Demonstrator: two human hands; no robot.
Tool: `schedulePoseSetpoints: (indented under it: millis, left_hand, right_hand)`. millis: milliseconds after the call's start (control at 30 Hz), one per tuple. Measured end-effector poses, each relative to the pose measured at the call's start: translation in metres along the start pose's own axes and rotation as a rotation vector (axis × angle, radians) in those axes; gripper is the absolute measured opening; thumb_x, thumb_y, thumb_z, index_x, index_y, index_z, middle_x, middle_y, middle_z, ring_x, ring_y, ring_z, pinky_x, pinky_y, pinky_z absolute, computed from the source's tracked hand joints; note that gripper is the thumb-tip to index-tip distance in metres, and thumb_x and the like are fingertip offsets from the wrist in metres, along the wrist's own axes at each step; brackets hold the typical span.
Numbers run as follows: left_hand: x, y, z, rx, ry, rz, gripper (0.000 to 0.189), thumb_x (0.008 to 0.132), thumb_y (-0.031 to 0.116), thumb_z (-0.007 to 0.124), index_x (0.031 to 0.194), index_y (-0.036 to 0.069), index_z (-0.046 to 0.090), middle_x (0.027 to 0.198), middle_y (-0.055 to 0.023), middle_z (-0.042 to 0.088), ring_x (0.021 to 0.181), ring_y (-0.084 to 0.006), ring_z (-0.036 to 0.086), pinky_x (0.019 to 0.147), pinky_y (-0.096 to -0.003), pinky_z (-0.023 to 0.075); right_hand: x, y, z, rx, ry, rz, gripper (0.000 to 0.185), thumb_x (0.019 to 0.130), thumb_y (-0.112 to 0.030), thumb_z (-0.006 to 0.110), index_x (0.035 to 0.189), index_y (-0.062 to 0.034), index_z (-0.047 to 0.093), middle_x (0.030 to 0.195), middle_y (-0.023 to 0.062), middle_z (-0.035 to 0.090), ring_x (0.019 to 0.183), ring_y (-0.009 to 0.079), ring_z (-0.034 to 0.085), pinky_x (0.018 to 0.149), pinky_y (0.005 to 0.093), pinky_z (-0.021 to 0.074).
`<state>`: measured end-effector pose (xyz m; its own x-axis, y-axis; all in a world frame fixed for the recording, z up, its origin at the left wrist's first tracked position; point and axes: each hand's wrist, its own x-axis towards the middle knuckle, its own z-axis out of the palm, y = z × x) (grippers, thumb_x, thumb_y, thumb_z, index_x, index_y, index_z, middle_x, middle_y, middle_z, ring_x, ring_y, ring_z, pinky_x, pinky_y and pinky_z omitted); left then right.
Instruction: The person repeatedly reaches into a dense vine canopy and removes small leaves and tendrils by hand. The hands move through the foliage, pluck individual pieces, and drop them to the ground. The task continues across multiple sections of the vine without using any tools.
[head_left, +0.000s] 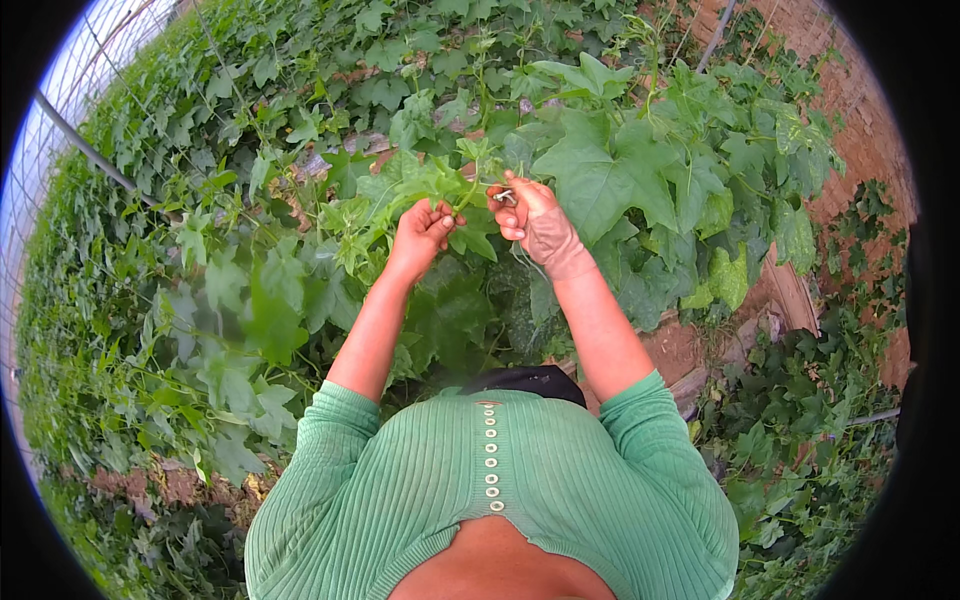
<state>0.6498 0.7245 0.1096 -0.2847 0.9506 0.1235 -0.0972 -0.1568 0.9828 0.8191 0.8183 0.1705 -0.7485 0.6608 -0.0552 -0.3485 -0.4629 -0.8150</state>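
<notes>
My left hand (426, 231) pinches a green vine stem (469, 196) between thumb and fingertips, with a leafy shoot tip (435, 178) just above it. To its right, my right hand (529, 217) is curled, with a small whitish clip or tie (505, 196) at its fingers; which of the two cannot be told. Thin pale strings (531, 262) hang below that hand. A large lobed leaf (611, 169) spreads right of the right hand. The two hands are close together but apart.
Dense climbing vines (225, 300) surround the hands on the left and ahead. A metal pole (94, 154) slants at the upper left beside netting. Another thin pole (716, 36) stands at the upper right. Bare brown soil (870, 112) shows on the right.
</notes>
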Motion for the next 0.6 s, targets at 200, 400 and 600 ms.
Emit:
schedulePoseSetpoints:
  millis: [200,400,600]
  left_hand:
    - [-0.002,-0.007,-0.004,0.303,0.037,0.03,0.024,0.089,0.004,0.054,0.112,0.001,0.059,0.095,-0.0041,0.065,0.074,-0.0098,0.053,0.066,-0.0233,0.0433]
    - [0.004,-0.025,-0.014,0.259,0.161,0.035,0.025,0.089,0.01,0.056,0.111,0.0,0.06,0.099,-0.0049,0.067,0.079,-0.0124,0.06,0.068,-0.0266,0.0492]
    - [0.024,-0.031,-0.018,0.161,0.23,0.127,0.018,0.084,0.004,0.059,0.102,-0.002,0.061,0.09,-0.006,0.067,0.072,-0.0121,0.062,0.063,-0.0235,0.0494]
  right_hand:
    - [-0.001,0.002,0.002,-0.683,-0.023,-0.235,0.011,0.087,-0.011,0.057,0.093,-0.0027,0.059,0.063,-0.0049,0.051,0.049,0.0018,0.041,0.039,0.0182,0.0314]
    - [-0.013,0.025,-0.019,-0.802,0.344,-0.592,0.003,0.083,-0.006,0.055,0.083,-0.0028,0.056,0.06,-0.0007,0.051,0.051,0.0055,0.041,0.045,0.0222,0.0339]
    - [-0.053,0.112,-0.056,-1.355,-0.026,-0.321,0.013,0.082,-0.012,0.053,0.092,-0.0032,0.051,0.075,0.0211,0.06,0.071,0.0391,0.058,0.064,0.045,0.0469]
